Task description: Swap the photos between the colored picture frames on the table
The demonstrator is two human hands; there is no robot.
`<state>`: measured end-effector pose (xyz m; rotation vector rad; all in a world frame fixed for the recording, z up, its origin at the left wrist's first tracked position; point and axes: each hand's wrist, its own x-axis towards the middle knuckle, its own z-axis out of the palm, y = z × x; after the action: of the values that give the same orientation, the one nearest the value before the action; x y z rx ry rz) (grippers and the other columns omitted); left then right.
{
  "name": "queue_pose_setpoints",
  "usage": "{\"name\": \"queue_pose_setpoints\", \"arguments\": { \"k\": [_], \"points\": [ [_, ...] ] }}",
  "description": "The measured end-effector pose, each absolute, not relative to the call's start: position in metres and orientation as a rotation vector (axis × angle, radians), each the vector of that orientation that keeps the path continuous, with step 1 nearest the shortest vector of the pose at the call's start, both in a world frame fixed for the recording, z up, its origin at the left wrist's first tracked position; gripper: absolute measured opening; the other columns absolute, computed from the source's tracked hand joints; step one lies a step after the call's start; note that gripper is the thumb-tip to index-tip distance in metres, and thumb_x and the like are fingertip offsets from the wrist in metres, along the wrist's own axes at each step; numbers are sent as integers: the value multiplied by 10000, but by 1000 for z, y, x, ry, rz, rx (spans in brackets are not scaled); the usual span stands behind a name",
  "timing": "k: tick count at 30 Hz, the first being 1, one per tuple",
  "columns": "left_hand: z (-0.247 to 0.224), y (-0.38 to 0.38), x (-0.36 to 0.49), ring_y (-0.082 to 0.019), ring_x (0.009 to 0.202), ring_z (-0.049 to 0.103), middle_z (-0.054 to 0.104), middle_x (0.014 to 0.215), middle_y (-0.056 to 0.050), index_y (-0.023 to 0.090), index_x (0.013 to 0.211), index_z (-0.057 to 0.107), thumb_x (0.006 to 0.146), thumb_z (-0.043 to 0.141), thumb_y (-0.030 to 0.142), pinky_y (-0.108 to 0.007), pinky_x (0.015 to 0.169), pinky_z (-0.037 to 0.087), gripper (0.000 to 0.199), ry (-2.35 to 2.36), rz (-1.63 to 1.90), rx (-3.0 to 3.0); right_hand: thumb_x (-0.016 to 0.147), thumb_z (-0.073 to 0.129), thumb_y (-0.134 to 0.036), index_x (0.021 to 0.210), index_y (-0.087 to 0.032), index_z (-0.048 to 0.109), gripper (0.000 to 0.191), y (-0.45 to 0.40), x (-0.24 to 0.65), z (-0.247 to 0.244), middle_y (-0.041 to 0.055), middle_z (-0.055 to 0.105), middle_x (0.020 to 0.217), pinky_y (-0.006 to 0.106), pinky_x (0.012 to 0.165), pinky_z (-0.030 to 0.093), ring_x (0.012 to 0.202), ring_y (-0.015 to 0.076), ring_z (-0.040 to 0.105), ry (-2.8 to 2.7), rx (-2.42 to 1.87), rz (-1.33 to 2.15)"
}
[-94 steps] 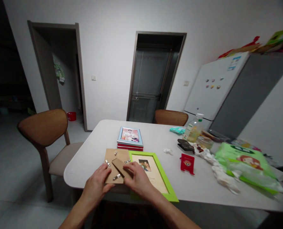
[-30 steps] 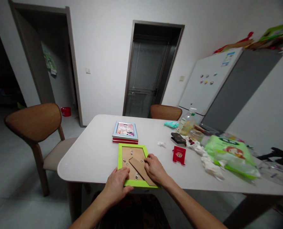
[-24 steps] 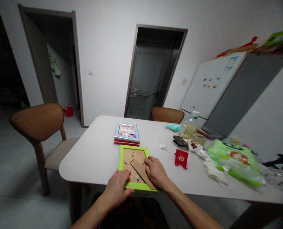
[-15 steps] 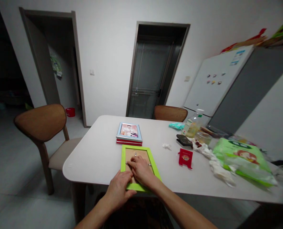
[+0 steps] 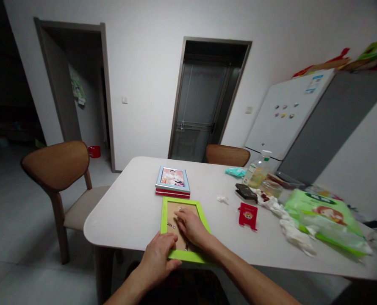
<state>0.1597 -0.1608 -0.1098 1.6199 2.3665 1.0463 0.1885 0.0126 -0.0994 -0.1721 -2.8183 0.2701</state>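
A lime-green picture frame (image 5: 164,212) lies back side up at the table's near edge, its brown backing board (image 5: 173,241) showing. My left hand (image 5: 159,254) grips the frame's lower left corner, fingers over the rim and thumb at the near edge. Over the board is my right hand (image 5: 191,226), its index finger stretched toward the top metal clip (image 5: 180,209) and its thumb apart below. Nothing shows between those fingers. Another small metal clip (image 5: 171,225) sits at the board's left side. My right hand and forearm hide the right part of the board.
Beyond the frame stands a stack of frames, a light-blue photo frame (image 5: 172,178) on red ones. To the right are a crumpled tissue (image 5: 222,199), a red stand (image 5: 248,216), a black item (image 5: 246,191), a bottle (image 5: 256,169) and a green package (image 5: 325,220). A chair (image 5: 58,169) stands left.
My right hand has moved from the left clip up and right, uncovering that clip. My left hand keeps its hold on the frame corner. The view has tilted slightly upward.
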Motion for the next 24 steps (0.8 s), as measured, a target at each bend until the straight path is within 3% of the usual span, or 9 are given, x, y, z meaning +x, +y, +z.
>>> {"name": "queue_pose_setpoints", "arguments": {
  "k": [6, 14, 24],
  "points": [
    [-110, -163, 161, -205, 998, 495, 583, 1045, -62, 183, 1001, 521, 592, 657, 204, -390, 955, 282, 431, 2378, 1033, 1620, 753, 452, -211, 698, -172, 640, 200, 40, 167, -105, 43, 614, 721, 211, 636, 328, 702, 133, 515, -2747, -447, 381],
    [-110, -163, 163, -212, 977, 511, 594, 1004, -66, 162, 1050, 493, 584, 666, 198, -411, 959, 282, 498, 2389, 1026, 1590, 709, 509, -311, 713, -193, 652, 185, 50, 133, -112, 35, 656, 732, 209, 571, 328, 662, 129, 554, -2712, -712, 475],
    [-113, -166, 167, -211, 1024, 479, 565, 1064, -64, 180, 1084, 459, 602, 641, 194, -416, 973, 261, 516, 2438, 996, 1563, 582, 584, -194, 633, -166, 615, 66, 61, 114, -113, 55, 644, 706, 206, 510, 309, 649, 144, 550, -2604, -1020, 597]
  ]
}}
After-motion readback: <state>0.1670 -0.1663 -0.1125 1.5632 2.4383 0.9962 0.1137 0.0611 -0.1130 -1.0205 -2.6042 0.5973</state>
